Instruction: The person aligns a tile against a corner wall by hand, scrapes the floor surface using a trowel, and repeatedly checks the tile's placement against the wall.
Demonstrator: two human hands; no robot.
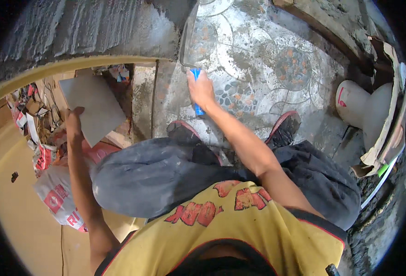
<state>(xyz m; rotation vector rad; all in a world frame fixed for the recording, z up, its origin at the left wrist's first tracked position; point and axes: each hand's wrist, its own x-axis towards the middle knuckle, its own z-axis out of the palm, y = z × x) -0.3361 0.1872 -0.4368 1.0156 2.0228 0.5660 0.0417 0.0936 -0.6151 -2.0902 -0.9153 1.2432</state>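
Squatting worker viewed from above, positions referred to the grey tile (95,106). Nearest, on the near side of the tile and to its right, are the yellow shirt (239,221) and dark trousers (143,179); a white-and-red bag (55,193) lies nearer than the tile and slightly to its left, partly behind the left forearm (81,184). The left hand (74,120) grasps the tile at its left edge, thumb across the upper face, the remaining fingers hidden beneath. The tile's longer axis appears slanted, from far left to near right. To the right of the tile, well apart from it, the right hand (201,89) is clenched around a blue-handled tool (198,110), whose handle points almost straight away from the body; the form of its working end cannot be told. The left hand is thus the nearer to the tile, touching it. Left of the tile is a heap of paper scraps (32,124); far to its right stands a white container (352,103) on the patterned floor (258,50). Farthest, beyond the tile across a yellow edge (74,69), is a surface of ridged grey mortar (97,32).
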